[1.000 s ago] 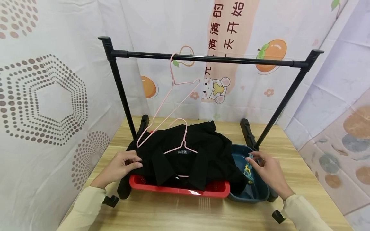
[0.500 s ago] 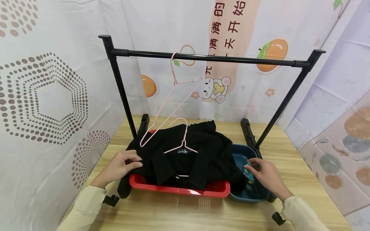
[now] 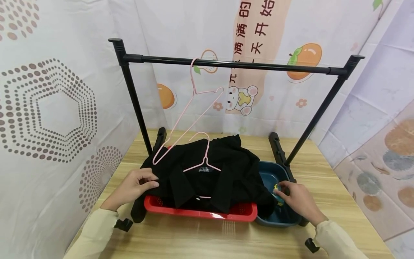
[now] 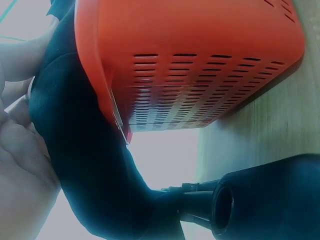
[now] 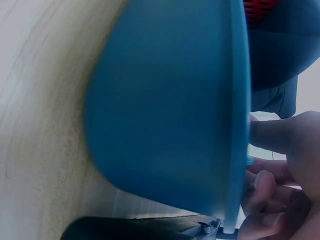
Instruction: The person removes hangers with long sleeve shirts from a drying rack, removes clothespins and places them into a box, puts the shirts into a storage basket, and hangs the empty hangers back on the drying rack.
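Observation:
A black collared garment (image 3: 244, 172) lies over a red basket (image 3: 200, 213), with a pink hanger (image 3: 206, 153) inside its neck. My left hand (image 3: 130, 189) pinches the garment's left edge between thumb and fingers. In the left wrist view the black cloth (image 4: 85, 130) drapes beside the basket's slotted wall (image 4: 185, 75). My right hand (image 3: 300, 199) reaches into a blue bin (image 3: 275, 225), thumb and fingers curled at several small yellow and teal clips (image 3: 277, 198). In the right wrist view a bit of teal clip (image 5: 250, 160) shows between the fingers; the bin's wall hides most of it.
Over the basket stands a black clothes rack (image 3: 233, 64) with legs at both sides. Another pink hanger (image 3: 194, 91) hangs from its rail. Wooden tabletop (image 3: 194, 241) lies in front. Printed curtains (image 3: 181, 21) stand behind and at the sides.
My right hand has lowered into the blue bin with the teal clip, down to the other clips. The left hand stays on the garment. The hanging hanger sways slightly.

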Demonstrator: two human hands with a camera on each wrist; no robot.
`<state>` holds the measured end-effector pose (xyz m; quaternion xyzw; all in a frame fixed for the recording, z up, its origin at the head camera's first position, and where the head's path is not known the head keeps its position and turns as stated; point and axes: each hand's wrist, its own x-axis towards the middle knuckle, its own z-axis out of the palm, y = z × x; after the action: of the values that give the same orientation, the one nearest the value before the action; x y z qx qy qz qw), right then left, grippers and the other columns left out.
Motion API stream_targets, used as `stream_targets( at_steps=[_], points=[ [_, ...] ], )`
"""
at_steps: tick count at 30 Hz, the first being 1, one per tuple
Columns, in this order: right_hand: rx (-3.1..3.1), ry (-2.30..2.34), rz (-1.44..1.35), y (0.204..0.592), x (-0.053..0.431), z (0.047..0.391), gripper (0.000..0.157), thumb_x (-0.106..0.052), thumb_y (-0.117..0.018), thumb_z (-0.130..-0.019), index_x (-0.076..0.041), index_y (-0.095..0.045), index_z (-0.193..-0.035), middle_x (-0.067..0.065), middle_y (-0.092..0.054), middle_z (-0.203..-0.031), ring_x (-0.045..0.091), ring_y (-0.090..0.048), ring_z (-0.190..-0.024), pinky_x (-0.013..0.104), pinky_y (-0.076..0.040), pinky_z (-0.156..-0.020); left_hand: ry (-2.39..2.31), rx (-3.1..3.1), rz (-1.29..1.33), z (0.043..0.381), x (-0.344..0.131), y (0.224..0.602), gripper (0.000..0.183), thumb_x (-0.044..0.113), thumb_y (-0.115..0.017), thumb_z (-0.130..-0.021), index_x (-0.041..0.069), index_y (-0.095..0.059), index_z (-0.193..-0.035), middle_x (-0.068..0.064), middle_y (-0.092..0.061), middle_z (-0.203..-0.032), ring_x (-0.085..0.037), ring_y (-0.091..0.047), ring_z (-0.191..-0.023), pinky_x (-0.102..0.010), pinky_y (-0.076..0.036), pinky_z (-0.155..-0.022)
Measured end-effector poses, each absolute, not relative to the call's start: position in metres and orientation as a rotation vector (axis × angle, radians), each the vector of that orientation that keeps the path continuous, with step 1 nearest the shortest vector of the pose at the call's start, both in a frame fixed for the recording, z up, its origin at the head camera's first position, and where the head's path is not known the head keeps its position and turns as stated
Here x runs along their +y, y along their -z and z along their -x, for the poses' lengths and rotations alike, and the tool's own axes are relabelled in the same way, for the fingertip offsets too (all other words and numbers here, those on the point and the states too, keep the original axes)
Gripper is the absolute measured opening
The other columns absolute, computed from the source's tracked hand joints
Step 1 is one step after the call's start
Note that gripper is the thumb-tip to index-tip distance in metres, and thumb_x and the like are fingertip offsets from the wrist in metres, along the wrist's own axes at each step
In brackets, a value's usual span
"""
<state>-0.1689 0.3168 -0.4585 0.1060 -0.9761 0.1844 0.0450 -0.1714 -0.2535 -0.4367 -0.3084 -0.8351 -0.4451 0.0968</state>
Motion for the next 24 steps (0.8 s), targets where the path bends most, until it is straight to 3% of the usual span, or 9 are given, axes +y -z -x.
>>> stream_targets(
  at_steps=[7, 12, 24],
  points=[
    [-2.931, -0.307, -0.450, 0.4589, 0.3130, 0.1625, 0.023, -0.022, -0.084, -0.086, -0.004, -0.069, -0.089, -0.007, -0.051, -0.063, 0.009, -0.043, -0.054, 0.029, -0.039, -0.050, 1.315, -2.469, 0.915, 0.1721, -0.2521, 0.4360, 0.028, -0.001, -0.080, -0.087, 0.027, -0.072, -0.086, 0.011, -0.054, -0.073, -0.005, -0.049, -0.063, -0.025, -0.045, -0.055],
    [-2.915, -0.242, -0.484, 0.4608, 0.3104, 0.1621, 0.024, -0.019, -0.086, -0.084, -0.009, -0.065, -0.081, -0.008, -0.048, -0.062, 0.009, -0.042, -0.053, 0.031, -0.039, -0.049, 1.319, -2.467, 0.914, 0.1712, -0.2530, 0.4381, 0.028, -0.001, -0.080, -0.086, 0.026, -0.073, -0.086, 0.011, -0.054, -0.072, -0.005, -0.049, -0.062, -0.025, -0.045, -0.054],
    [-2.952, -0.231, -0.505, 0.4626, 0.3091, 0.1646, 0.022, -0.013, -0.087, -0.080, -0.004, -0.073, -0.094, -0.003, -0.061, -0.077, 0.012, -0.054, -0.064, 0.036, -0.050, -0.055, 1.328, -2.480, 0.888, 0.1713, -0.2548, 0.4393, 0.028, 0.000, -0.080, -0.087, 0.026, -0.071, -0.085, 0.010, -0.054, -0.074, -0.006, -0.050, -0.066, -0.025, -0.045, -0.058]
  ],
)
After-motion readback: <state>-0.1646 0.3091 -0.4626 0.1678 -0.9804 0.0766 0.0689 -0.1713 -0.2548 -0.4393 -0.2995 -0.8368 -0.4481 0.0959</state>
